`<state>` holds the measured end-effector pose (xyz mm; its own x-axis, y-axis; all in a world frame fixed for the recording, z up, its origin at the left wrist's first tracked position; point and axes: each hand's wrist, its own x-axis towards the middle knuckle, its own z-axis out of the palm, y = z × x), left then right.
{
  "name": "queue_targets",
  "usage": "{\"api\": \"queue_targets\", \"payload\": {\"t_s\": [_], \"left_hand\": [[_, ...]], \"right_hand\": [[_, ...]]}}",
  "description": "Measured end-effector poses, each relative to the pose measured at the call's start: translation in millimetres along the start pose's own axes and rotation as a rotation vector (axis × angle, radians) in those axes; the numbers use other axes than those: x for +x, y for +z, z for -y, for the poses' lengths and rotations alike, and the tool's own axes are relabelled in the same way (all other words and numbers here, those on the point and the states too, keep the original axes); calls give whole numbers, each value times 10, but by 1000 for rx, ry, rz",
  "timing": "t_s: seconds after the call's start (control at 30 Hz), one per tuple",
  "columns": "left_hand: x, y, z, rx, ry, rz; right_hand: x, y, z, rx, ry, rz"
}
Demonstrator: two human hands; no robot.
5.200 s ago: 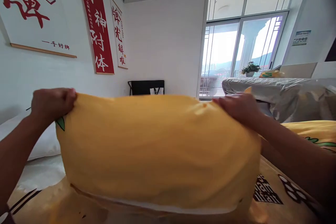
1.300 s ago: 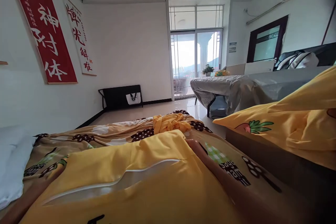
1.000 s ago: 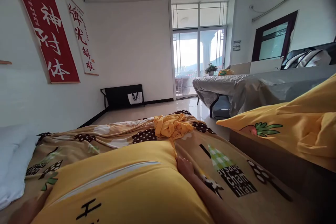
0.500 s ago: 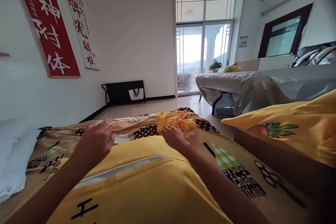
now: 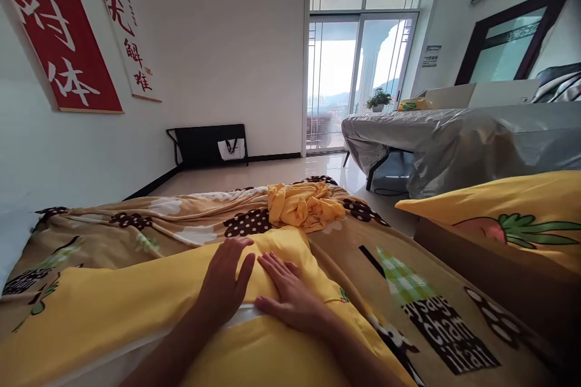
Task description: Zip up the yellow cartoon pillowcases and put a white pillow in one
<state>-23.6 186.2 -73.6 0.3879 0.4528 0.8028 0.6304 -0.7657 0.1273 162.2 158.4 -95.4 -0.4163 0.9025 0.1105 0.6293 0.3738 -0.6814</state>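
Observation:
A yellow pillow (image 5: 136, 290) lies in front of me on a brown patterned blanket (image 5: 345, 272). Across its case runs a long opening, through which a strip of white filling (image 5: 247, 313) shows. My left hand (image 5: 227, 281) is on or just above the pillow near its far right part, thumb apart from the fingers. Beside it my right hand (image 5: 290, 296) rests flat on the yellow cloth, fingers stretched out, its thumb by the white strip. Both hands hold nothing. Beyond them lies a crumpled yellow cloth (image 5: 302, 205) on the blanket.
To the right a yellow pillow with a carrot print (image 5: 512, 224) sits on a brown box-like edge (image 5: 481, 266). Behind it stands a table (image 5: 408, 124) under plastic sheeting. A white pillow (image 5: 16, 242) shows at the left edge. A black folded frame (image 5: 204, 145) leans at the wall.
My left hand has moved right and down onto the pillow. My right hand has drawn back from the crumpled yellow cloth and now lies flat on the pillow. The view has tilted down.

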Motion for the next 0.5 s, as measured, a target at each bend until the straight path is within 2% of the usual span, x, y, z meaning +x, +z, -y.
{"api": "queue_targets", "payload": {"t_s": [0.03, 0.1, 0.17, 0.23, 0.3, 0.37, 0.43, 0.5], "left_hand": [[3, -71, -41, -31, 53, -50], [6, -188, -178, -76, 241, -60], [-20, -223, -334, -70, 453, 15], [-65, -176, -464, -14, 573, 153], [-102, -84, -545, 52, 547, 303], [-126, 2, -581, 91, 433, 466], [-154, 58, -593, 123, 313, 613], [-203, 82, -606, 160, 230, 710]], "right_hand": [[-24, -49, 39, -10, 3, 49], [-46, -84, 97, -64, -1, 67], [-44, -53, 120, -143, 10, -37], [-31, -3, 108, -247, 91, -182], [-20, 26, 68, -372, 237, -276], [-17, 18, 15, -488, 345, -294], [-22, -19, -29, -552, 373, -276], [-34, -69, -51, -561, 364, -252]]}}
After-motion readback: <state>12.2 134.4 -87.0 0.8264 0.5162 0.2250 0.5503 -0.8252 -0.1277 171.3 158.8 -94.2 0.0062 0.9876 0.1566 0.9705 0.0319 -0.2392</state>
